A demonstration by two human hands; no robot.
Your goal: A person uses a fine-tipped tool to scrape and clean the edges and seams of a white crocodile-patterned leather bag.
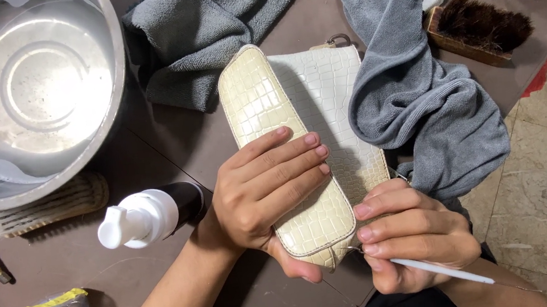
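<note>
Right hand (417, 230) pinches thin white stick (443, 271) at bag's (299, 137) near corner. Left hand (264, 192) clasps bag, held over desk (130, 270). Pump bottle (148, 217) left of bag; towel (416, 91), brush (477, 27), basin (30, 91) beyond. Cleaning apparently midway.

Purse (299, 137) between basin (44, 96) on left, brush (480, 27) on right

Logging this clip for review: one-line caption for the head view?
Left hand grips a cream crocodile-textured bag while right hand holds a thin white stick at its corner, grey towel alongside.
</note>
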